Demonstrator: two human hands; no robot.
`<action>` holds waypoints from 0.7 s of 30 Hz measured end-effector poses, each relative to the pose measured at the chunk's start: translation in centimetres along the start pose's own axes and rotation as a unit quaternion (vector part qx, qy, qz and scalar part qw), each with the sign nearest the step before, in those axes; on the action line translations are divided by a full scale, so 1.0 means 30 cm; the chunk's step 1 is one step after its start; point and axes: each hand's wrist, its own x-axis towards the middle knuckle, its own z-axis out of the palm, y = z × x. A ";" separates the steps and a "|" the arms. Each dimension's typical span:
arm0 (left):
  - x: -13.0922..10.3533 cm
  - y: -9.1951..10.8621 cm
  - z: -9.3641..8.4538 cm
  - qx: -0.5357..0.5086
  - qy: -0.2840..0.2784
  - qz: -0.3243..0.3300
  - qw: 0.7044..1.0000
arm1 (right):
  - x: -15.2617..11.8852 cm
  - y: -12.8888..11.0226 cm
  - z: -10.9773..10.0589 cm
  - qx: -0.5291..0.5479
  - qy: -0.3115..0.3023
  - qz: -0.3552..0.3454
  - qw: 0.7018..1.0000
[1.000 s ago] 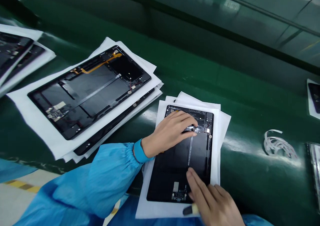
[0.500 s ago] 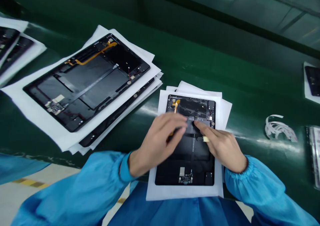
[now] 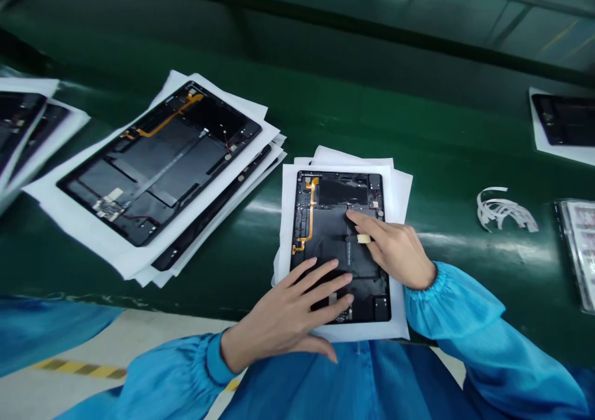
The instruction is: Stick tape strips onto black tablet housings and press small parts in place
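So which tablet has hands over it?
The middle tablet: the left hand is over its lower part, the right hand over its right side. Tablets on either side have none.

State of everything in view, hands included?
Black rectangular tablet shell at centre: inside up on white paper sheets
Orange flat ribbon cable: lying along its left side
Left hand: fingers spread over the shell's near end
Right hand: index finger extended to the shell
Small black-and-cream tool: in right hand
Black rectangular tablet shell at left: inside up, atop a stack
White curled strips: loose, bunched on green table
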 end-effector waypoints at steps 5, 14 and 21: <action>-0.050 -0.038 -0.024 -0.099 0.203 -0.222 0.949 | -0.058 0.030 -0.029 0.069 0.153 0.128 0.977; -0.016 -0.094 -0.021 -0.064 0.177 -0.468 0.864 | -0.119 0.057 -0.050 0.024 0.022 0.261 0.965; 0.047 -0.045 -0.062 -0.210 0.281 -0.429 0.833 | -0.105 0.051 -0.043 0.022 0.005 0.261 0.965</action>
